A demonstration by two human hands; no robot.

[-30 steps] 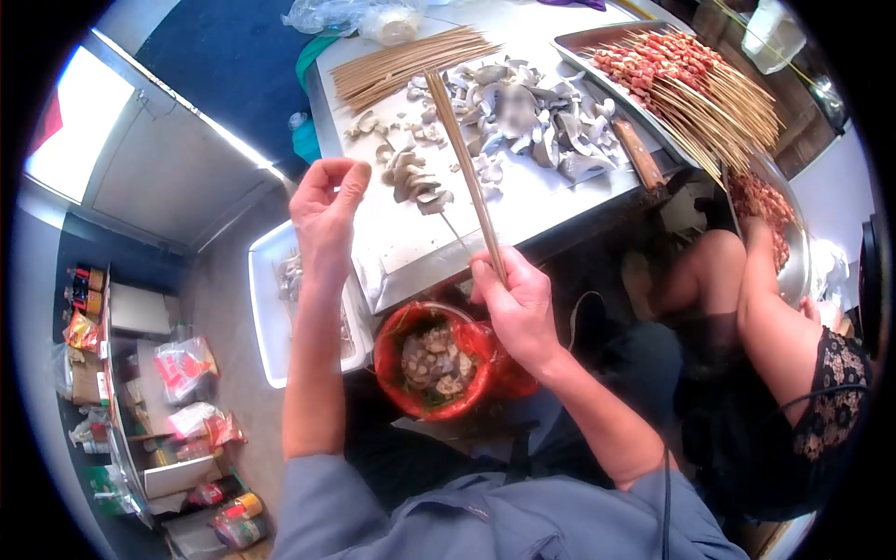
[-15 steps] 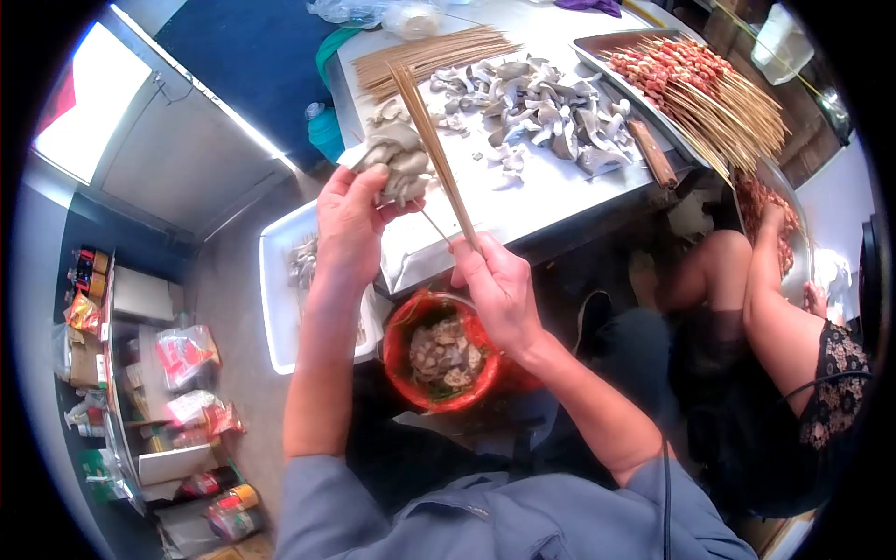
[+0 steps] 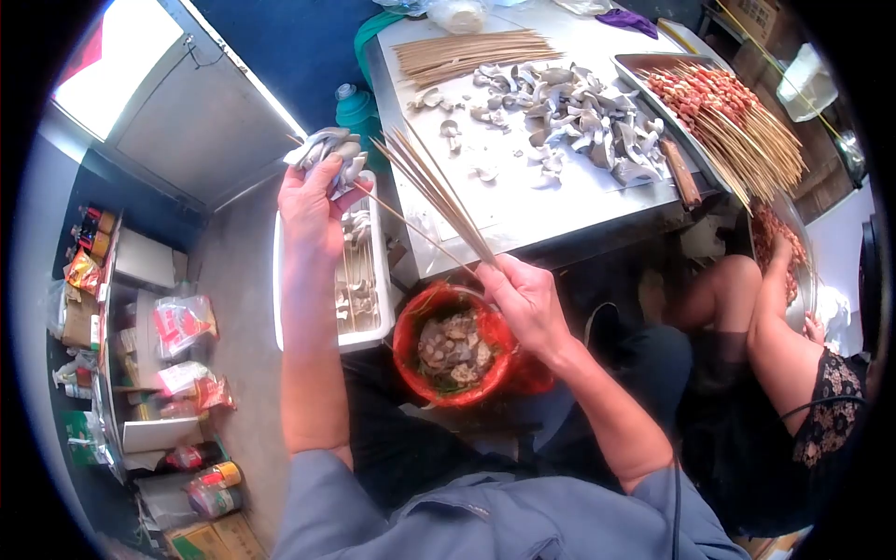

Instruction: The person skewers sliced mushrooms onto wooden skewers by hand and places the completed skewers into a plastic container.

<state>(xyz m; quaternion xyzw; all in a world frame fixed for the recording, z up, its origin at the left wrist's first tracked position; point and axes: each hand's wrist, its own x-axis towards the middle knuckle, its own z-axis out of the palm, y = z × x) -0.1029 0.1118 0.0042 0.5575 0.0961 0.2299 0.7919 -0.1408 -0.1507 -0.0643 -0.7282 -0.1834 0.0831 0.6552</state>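
Note:
My left hand point(image 3: 313, 201) is closed round a cluster of grey mushroom pieces point(image 3: 329, 154) threaded on a skewer, above the far end of a white tray point(image 3: 385, 297) of mushroom skewers. The skewer's lower end reaches my right hand point(image 3: 525, 303), which grips it along with a fanned bundle of bare wooden skewers point(image 3: 434, 191). Loose mushroom pieces point(image 3: 588, 117) are heaped on the white table point(image 3: 448, 219), with a few small ones nearer its left side. More bare skewers point(image 3: 476, 54) lie along the table's back.
Below my hands is a red-lined bucket point(image 3: 403, 359) of mushroom pieces. A metal tray point(image 3: 635, 63) of meat skewers and a wooden handle point(image 3: 681, 175) are at the right. Another person's hand point(image 3: 786, 247) is in a meat bowl. Packets fill shelves at left.
My left hand took hold of the skewered mushrooms from the table, lifted them and carried them left over the white tray. The skewers in my right hand have fanned out. The view has shifted.

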